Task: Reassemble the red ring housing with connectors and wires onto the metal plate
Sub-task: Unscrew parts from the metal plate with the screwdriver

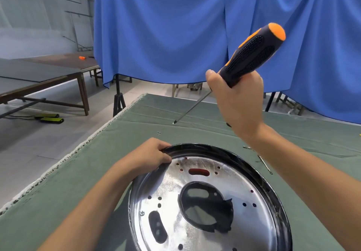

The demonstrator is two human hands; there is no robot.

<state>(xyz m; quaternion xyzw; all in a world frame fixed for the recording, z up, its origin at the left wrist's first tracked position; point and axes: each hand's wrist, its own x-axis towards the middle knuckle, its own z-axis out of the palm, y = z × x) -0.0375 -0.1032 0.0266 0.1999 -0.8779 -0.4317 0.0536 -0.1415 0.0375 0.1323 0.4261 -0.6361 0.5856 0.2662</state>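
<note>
The metal plate (211, 202) runs off the bottom edge; red shows only through its slot, the rest hidden beneath. Tiny bits on the green cloth (78, 172), perhaps screws (159, 132), are too small to tell

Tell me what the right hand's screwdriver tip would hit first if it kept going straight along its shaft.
Probably the green cloth on the table. The right hand holds the screwdriver slanted down and leftward, tip near a crease beyond the metal plate. Two small screws lie near that line, but depth is unclear.
</note>
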